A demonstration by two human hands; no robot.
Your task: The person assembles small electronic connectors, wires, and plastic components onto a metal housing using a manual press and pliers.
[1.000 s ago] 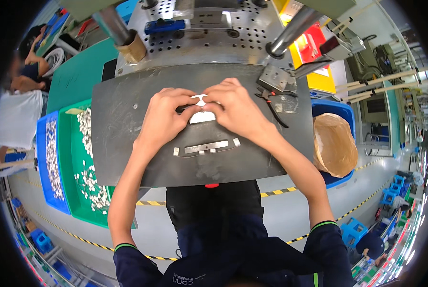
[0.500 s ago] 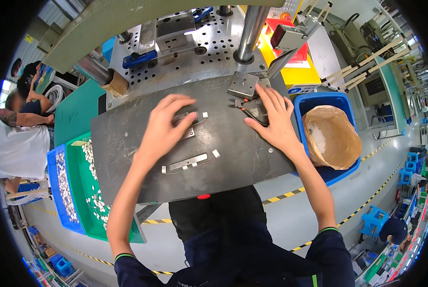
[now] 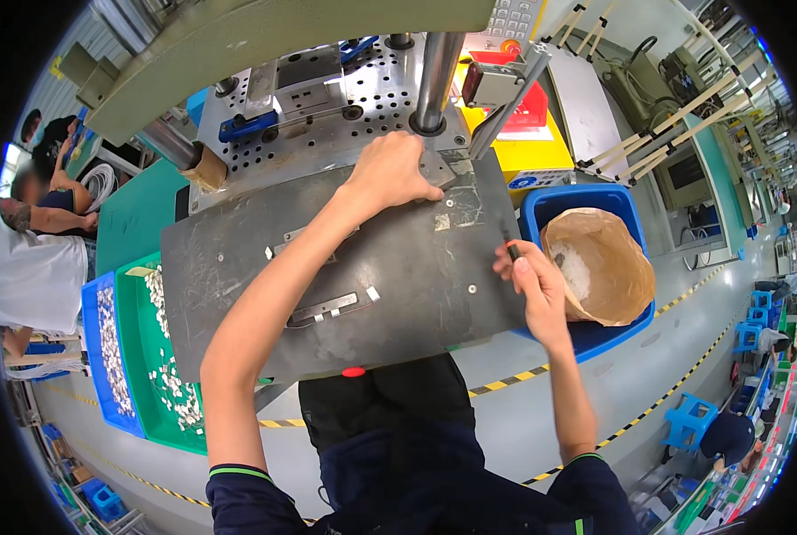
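My left hand (image 3: 388, 174) is closed over a grey steel block (image 3: 436, 169) at the far edge of the dark work plate (image 3: 398, 294); its fingers hide most of the block. At the plate's right edge, my right hand (image 3: 539, 290) is closed around dark-handled cutters (image 3: 513, 252), mostly hidden and blurred. A metal strip fixture (image 3: 327, 308) with small white pieces and a thin wire lies on the near part of the plate. Beyond it, a second strip fixture (image 3: 290, 239) is partly covered by my left forearm.
A press with a perforated bed (image 3: 385, 98) and steel columns stands ahead. Right of the plate is a blue bin (image 3: 635, 223) with a paper-lined inside. Green (image 3: 162, 334) and blue (image 3: 104, 348) trays of small white pieces sit at left. People work further left.
The cutters have left the plate and are in my right hand, which has moved right and nearer. My left hand has moved from the far strip fixture to the steel block.
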